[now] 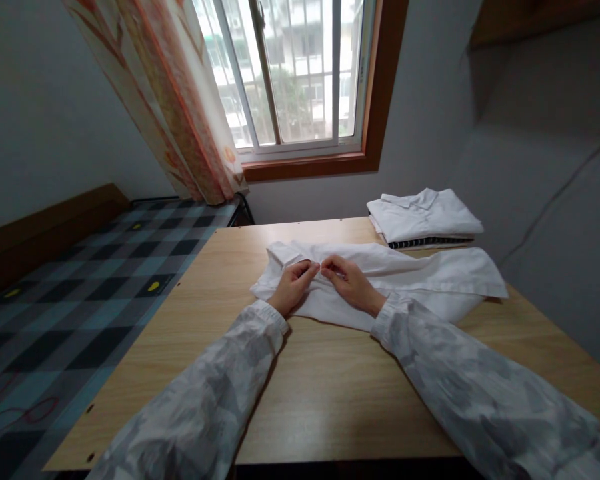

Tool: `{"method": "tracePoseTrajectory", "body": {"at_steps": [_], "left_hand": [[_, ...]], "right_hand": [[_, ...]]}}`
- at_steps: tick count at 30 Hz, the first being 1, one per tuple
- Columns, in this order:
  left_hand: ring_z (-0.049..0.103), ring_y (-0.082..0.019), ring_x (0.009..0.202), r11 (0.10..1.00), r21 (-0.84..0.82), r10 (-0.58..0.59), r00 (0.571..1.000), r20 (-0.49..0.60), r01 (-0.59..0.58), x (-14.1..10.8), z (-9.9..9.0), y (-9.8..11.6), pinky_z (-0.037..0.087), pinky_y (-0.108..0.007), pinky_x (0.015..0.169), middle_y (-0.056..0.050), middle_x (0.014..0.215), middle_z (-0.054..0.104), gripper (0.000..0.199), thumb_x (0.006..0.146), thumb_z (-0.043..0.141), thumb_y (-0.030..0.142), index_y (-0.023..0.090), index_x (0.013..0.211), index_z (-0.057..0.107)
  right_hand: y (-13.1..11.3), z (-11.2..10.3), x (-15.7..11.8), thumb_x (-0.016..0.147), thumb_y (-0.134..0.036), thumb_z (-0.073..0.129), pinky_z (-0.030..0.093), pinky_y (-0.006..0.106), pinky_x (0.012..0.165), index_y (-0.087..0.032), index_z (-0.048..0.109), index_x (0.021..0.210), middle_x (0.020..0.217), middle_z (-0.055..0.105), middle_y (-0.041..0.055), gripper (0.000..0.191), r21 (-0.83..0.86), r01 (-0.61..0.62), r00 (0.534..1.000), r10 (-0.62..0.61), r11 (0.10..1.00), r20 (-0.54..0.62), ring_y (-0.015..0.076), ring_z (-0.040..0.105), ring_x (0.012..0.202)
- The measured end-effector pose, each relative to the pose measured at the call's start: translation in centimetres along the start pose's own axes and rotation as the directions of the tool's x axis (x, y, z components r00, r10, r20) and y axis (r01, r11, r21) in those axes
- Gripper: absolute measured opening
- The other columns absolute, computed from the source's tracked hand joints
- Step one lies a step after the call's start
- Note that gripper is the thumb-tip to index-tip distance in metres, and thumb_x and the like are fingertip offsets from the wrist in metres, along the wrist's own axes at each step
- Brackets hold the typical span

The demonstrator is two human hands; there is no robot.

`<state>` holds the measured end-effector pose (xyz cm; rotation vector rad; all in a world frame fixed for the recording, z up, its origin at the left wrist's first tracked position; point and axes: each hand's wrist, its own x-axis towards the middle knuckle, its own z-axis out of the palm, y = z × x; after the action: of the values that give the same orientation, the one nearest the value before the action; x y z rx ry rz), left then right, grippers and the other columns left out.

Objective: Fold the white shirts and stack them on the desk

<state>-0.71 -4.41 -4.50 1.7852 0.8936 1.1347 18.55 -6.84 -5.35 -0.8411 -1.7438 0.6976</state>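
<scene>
A white shirt [430, 270] lies lengthwise across the wooden table, its collar end to the left and its hem to the right. Over its left part, my left hand [296, 285] is closed, thumb and fingers pinched together at the cloth. My right hand [351, 283] is closed in the same way just beside it, and the fingertips of both hands nearly meet. What the fingertips pinch is small and partly hidden, apparently the shirt's front edge. Wrinkles run through the cloth around both hands.
On the table [300, 400], a stack of folded clothes [423, 217] with a white collared shirt on top stands at the back right. A bed with a checked sheet [105, 280] adjoins the left side. Behind are a window [300, 73] and a curtain [175, 100].
</scene>
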Motion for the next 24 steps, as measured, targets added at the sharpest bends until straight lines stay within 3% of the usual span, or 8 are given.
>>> {"method": "tracePoseTrajectory", "body": {"at_steps": [4,10,15,18,21,24], "left_hand": [[0.051,-0.016,0.071,0.998,0.050,0.050,0.999,-0.016,-0.049,-0.1,0.1,0.4,0.044,-0.030,0.069,0.001,0.070,0.058,0.050,0.097,0.069,0.062,0.020,0.071,0.062],[0.065,-0.020,0.080,0.987,0.145,0.076,0.995,-0.060,-0.067,-0.7,0.6,0.5,0.052,-0.032,0.078,-0.004,0.083,0.074,0.034,0.094,0.077,0.052,0.019,0.084,0.075],[0.073,-0.024,0.095,0.960,0.232,0.176,0.982,-0.075,-0.154,-1.0,0.7,0.2,0.055,-0.036,0.092,-0.008,0.102,0.082,0.017,0.095,0.072,0.034,0.021,0.100,0.081],[0.070,-0.021,0.082,0.932,0.347,0.146,0.984,-0.104,-0.102,-1.1,0.3,0.1,0.052,-0.033,0.080,-0.004,0.090,0.080,0.019,0.094,0.065,0.027,0.022,0.102,0.082],[0.057,-0.017,0.059,0.846,0.533,0.091,0.993,-0.080,-0.035,-1.2,-0.5,0.1,0.040,-0.030,0.063,0.000,0.068,0.069,0.018,0.093,0.065,0.028,0.023,0.095,0.083],[0.049,-0.016,0.052,0.745,0.660,0.081,0.996,0.048,-0.092,-1.0,-1.7,0.3,0.032,-0.031,0.060,0.001,0.056,0.059,0.022,0.092,0.073,0.042,0.024,0.084,0.083]], "right_hand": [[0.4,0.0,-0.1,0.107,-0.045,0.060,0.049,0.034,0.076,-0.025,0.062,0.095,0.087,0.066,0.0010,0.023,0.010,-0.007,0.999,0.007,1.000,-0.036,0.0206,0.061,0.082],[0.9,0.0,-0.1,0.107,-0.042,0.055,0.046,0.034,0.071,-0.026,0.058,0.096,0.086,0.063,0.0003,0.019,-0.033,-0.029,0.998,0.028,0.999,-0.055,0.0201,0.057,0.078],[2.1,-0.2,0.2,0.108,-0.045,0.054,0.046,0.035,0.074,-0.026,0.056,0.098,0.085,0.062,0.0012,0.022,-0.056,-0.086,0.961,0.068,0.995,-0.268,0.0219,0.058,0.079],[2.8,-0.7,0.5,0.106,-0.048,0.059,0.047,0.035,0.074,-0.025,0.061,0.100,0.088,0.066,0.0030,0.023,-0.035,-0.137,0.926,0.115,0.990,-0.360,0.0224,0.061,0.081],[2.6,-1.5,0.6,0.105,-0.046,0.063,0.048,0.035,0.075,-0.024,0.065,0.096,0.088,0.068,0.0039,0.024,-0.099,-0.142,0.948,0.106,0.985,-0.300,0.0224,0.062,0.080],[1.5,-3.1,0.2,0.104,-0.041,0.067,0.048,0.037,0.077,-0.023,0.068,0.095,0.090,0.070,0.0045,0.020,-0.280,-0.045,0.996,0.022,0.959,-0.083,0.0229,0.061,0.082]]}}
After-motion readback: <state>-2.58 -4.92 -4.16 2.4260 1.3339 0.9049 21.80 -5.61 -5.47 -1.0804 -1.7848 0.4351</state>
